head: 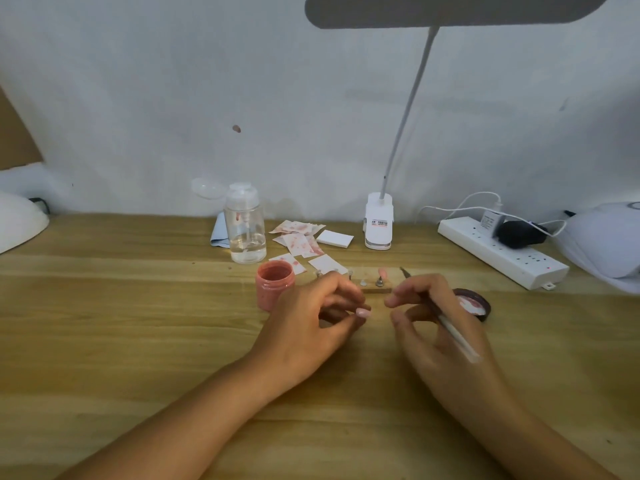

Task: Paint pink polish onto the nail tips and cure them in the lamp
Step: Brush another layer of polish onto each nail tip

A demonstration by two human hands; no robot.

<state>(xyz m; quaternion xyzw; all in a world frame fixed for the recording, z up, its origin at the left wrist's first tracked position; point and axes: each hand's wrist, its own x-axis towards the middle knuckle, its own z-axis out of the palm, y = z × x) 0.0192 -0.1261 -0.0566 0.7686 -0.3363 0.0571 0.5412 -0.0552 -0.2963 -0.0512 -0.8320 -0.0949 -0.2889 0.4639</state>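
Left hand pinches what looks like a pale tip; right hand grips the brush; steady the tip, stroke thinly, avoid flooding edges.

The left hand covers the near left part of the wooden nail stand, so only the tops of three pegs show above its knuckles, and it hides the lower right of the pink polish jar. What its fingertips pinch is too small to tell beyond a pale pink nail shape. The right hand is motion-blurred; it hides the middle of the brush and the left side of the dark lid. The desk lamp head is cut by the top edge. White domed devices are cropped at the left edge and right edge. Both forearms run out of the bottom edge.
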